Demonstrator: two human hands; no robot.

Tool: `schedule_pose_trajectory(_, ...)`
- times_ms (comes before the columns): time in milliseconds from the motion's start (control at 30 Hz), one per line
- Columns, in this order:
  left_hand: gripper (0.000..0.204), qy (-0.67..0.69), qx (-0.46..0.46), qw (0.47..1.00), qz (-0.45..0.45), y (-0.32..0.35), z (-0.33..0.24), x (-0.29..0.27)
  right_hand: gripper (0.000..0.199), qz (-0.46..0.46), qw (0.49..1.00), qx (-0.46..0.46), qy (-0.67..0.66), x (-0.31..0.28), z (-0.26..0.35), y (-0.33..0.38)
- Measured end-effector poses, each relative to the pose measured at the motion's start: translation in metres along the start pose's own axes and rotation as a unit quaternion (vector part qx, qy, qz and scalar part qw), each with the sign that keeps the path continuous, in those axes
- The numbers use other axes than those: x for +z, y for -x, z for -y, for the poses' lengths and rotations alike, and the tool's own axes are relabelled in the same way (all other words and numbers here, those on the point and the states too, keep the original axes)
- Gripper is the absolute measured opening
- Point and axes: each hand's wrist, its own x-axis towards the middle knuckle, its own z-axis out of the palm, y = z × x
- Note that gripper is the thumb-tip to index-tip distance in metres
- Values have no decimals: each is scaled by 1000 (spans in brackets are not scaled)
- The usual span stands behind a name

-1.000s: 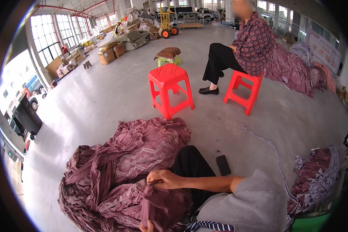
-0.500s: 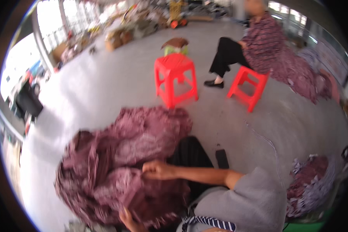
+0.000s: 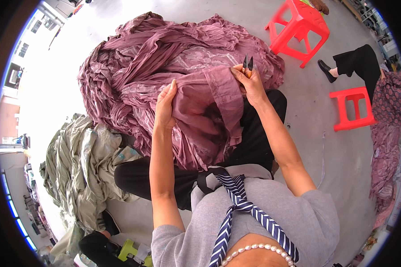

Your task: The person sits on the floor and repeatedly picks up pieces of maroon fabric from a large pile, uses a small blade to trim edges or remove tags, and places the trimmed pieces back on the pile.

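A large crumpled heap of mauve cloth (image 3: 133,89) lies in front of me and over my lap. My left hand (image 3: 165,105) is closed on the cloth's edge, thumb on top. To the right, my right hand (image 3: 253,89) pinches the hemmed edge of the same cloth. Small thread snips (image 3: 248,66) are also held in that hand, their dark blades pointing up and away from me. Between both hands a piece of the cloth is spread, with a wide hem band (image 3: 222,91) running down its right side.
A red stool (image 3: 300,33) stands beyond the heap at the right. Another red stool (image 3: 353,109) is farther right, beside a seated person (image 3: 390,95) with mauve cloth. Pale green cloth (image 3: 82,164) is piled at my left, near another person's dark shoe (image 3: 110,222).
My view has tilted down toward my lap. Both hands now hold the cloth up between them, and the snips show in my right hand.
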Motion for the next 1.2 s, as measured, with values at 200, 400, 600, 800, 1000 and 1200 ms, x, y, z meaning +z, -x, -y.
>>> schedule_pose_trajectory(200, 60, -146, -55, 984, 87, 9, 2, 18, 7, 39, 995, -53, 73, 7, 10, 8)
schedule_pose_trajectory(400, 74, -119, -56, 984, 122, 11, 11, 33, 12, 115, 985, -95, 91, 16, 30, 19)
schedule_pose_trajectory(600, 51, -27, -31, 995, 92, 14, 11, 46, 14, 122, 986, -64, 91, 2, 30, 23)
schedule_pose_trajectory(800, 26, -61, 53, 994, 69, 14, 11, 52, 12, 109, 987, -65, 97, -4, 26, 25)
schedule_pose_trajectory(1000, 13, -26, 73, 995, 60, 14, 16, 56, 28, -11, 900, -296, 319, 21, 23, 29)
schedule_pose_trajectory(1200, 11, -258, 218, 941, 22, 15, 9, 71, 25, -47, 915, -166, 366, 43, 6, 45)
